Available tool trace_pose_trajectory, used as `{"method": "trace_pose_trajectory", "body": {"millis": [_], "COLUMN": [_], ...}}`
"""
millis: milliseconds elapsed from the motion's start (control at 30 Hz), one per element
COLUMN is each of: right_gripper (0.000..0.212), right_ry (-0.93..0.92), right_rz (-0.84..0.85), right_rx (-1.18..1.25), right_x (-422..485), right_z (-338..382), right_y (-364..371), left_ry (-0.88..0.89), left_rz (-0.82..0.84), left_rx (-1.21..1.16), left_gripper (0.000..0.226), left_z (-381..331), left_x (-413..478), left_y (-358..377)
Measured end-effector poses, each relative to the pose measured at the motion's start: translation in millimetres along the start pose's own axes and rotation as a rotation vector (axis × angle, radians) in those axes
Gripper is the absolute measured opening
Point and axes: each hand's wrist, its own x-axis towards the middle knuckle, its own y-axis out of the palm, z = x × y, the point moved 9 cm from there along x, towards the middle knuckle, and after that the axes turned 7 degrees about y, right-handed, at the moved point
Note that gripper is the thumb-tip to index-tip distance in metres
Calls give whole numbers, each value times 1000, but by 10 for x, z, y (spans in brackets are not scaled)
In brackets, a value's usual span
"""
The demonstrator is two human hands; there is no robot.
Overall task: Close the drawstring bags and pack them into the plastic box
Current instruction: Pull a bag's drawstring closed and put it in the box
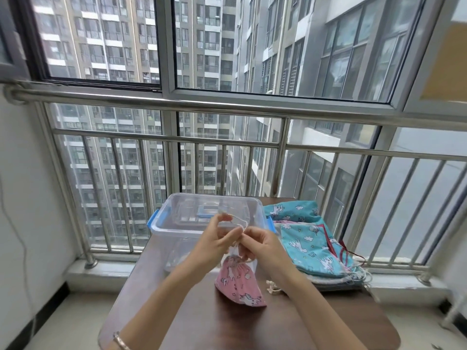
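A pink drawstring bag [238, 284] with a unicorn print hangs above the brown table [227, 324], its neck gathered tight. My left hand [217, 238] pinches the white drawstring [238, 221] just above the bag. My right hand [262, 245] grips the gathered neck and the cord beside it. Behind the hands stands the clear plastic box [177, 223] with blue latches; what lies inside is hard to tell. A pile of blue unicorn drawstring bags [308, 246] lies flat to the right of the box.
A loose knotted white cord end [271, 286] lies on the table beside the pile. A steel railing [227, 145] and windows run close behind the table. White walls flank both sides, with a thin cable on the left wall.
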Motion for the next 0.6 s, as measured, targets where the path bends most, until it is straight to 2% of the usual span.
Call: {"method": "trace_pose_trajectory", "body": {"millis": [133,233,333,400,467,600], "right_gripper": [20,25,21,8,21,29], "right_ry": [0,5,3,29,53,-113], "right_rz": [-105,-140,-138,-100,-51,-118], "right_rx": [82,93,41,4,-22,-395], "right_x": [31,34,23,27,22,-23], "right_z": [-53,-91,-81,-103,-138,-5], "right_y": [-71,-82,-85,-82,-71,-85], "left_ry": [-107,-70,-38,-40,-40,4], "left_rz": [-34,63,160,92,19,92], "left_rx": [-11,52,104,168,231,237], "left_gripper": [38,20,19,20,21,22], "left_z": [158,179,147,156,162,125], "left_x": [-66,-85,-100,-70,-56,-61], "left_y": [-33,10,40,-65,-166,-89]}}
